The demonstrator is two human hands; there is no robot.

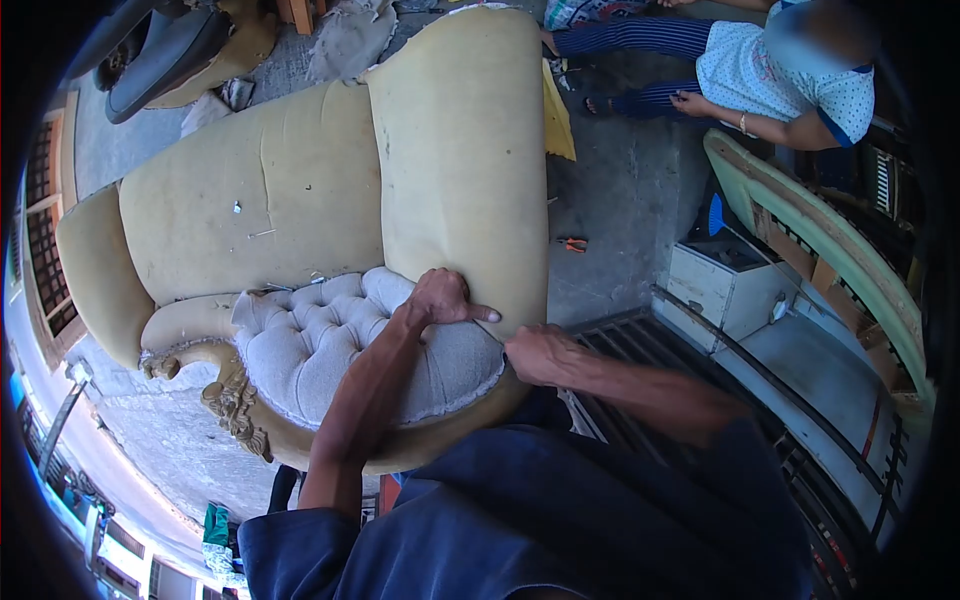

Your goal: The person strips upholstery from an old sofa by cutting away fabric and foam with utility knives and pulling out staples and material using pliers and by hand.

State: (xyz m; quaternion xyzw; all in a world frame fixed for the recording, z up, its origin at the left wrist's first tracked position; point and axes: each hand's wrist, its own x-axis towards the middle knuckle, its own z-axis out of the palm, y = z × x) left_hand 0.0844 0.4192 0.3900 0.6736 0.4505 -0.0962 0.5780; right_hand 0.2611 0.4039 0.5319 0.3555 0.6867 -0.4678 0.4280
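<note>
A sofa frame with beige foam (460, 150) lies in front of me, its carved wooden edge (235, 405) at the lower left. Grey tufted fabric (300, 360) covers part of it, with buttons sunk in its folds. My left hand (443, 297) presses on the fabric where it meets the foam, fingers curled and thumb stretched to the right; what it grips is hidden. At the fabric's right corner, by the wooden edge, my right hand (535, 354) is closed, and what lies between its fingers is too small to tell.
Orange-handled pliers (573, 244) lie on the floor. Another person (770, 75) sits at the upper right. Further right are a white box (715, 290), a green curved frame (830, 250) and dark metal bars (640, 365). Small items (262, 234) rest on the foam.
</note>
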